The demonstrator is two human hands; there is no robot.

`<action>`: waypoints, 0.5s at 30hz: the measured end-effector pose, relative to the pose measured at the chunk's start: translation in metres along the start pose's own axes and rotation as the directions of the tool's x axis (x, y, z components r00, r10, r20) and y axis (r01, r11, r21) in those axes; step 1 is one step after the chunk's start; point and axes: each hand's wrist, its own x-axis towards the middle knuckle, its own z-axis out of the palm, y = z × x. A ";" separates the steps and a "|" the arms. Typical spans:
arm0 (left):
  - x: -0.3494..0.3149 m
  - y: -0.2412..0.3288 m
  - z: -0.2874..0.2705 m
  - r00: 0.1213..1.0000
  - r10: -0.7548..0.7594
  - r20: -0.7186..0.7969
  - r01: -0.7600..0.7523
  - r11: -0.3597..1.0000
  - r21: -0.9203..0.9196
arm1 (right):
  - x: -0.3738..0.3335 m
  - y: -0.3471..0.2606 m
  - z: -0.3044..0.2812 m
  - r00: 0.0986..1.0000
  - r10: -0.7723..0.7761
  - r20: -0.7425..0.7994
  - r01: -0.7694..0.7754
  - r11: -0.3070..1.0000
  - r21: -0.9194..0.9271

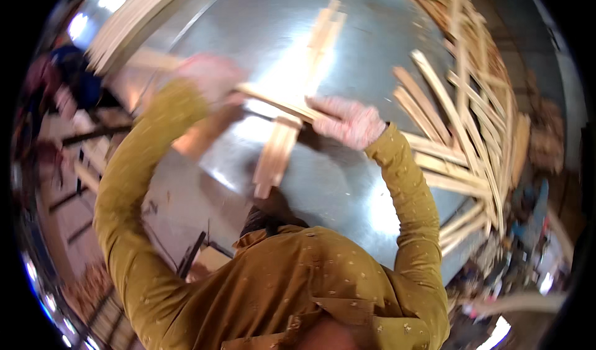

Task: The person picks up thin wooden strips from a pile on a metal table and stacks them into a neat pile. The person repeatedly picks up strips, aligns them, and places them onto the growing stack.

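A thin wooden strip [273,104] lies slantwise between my two hands, above the shiny metal tabletop [347,182]. My right hand [351,123] is closed on its right end, thumb and fingers pinching it. At the strip's left end is my left hand [211,80], smeared by motion; its fingers cannot be made out, nor whether they grip the wood. Below the strip, a small bundle of flat wooden slats [277,154] points toward my body. Farther off, beyond my hands, lies another group of narrow slats [324,36].
A large heap of loose wooden strips [462,126] spreads along the table's right side. At the far left stands a stack of long boards [139,21]. Someone in dark blue clothing [77,73] is beyond the table's left edge. Metal frames and wood pieces [87,176] occupy the lower left.
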 end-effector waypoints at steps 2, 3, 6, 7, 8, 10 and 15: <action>-0.004 -0.038 0.041 0.971 -0.214 -0.111 0.213 0.977 -0.019 | -0.019 0.068 -0.062 0.859 -0.277 -0.430 0.052 0.884 -0.465; -0.016 -0.072 0.075 0.931 -0.326 -0.165 0.302 0.941 -0.154 | -0.039 0.094 -0.095 0.729 -0.344 -0.591 -0.095 0.805 -0.586; -0.028 -0.134 0.196 0.648 -0.747 -0.147 0.713 0.664 -0.226 | -0.105 0.149 -0.150 0.486 0.038 -0.873 -0.787 0.454 -0.418; -0.028 -0.139 0.224 0.650 -0.734 -0.196 0.700 0.679 -0.220 | -0.117 0.180 -0.167 0.400 0.096 -0.911 -0.864 0.370 -0.341; -0.012 -0.101 0.212 0.654 -0.749 -0.109 0.715 0.658 -0.236 | -0.142 0.193 -0.180 0.396 0.077 -0.915 -0.864 0.368 -0.343; 0.007 -0.085 0.193 0.567 -0.823 0.015 0.814 0.558 -0.164 | -0.166 0.229 -0.200 0.358 -0.063 -0.932 -0.879 0.313 -0.359; 0.011 -0.036 0.194 0.516 -0.547 -0.659 0.313 0.837 -0.449 | -0.165 0.250 -0.249 0.411 0.221 -0.884 -0.906 0.210 -0.369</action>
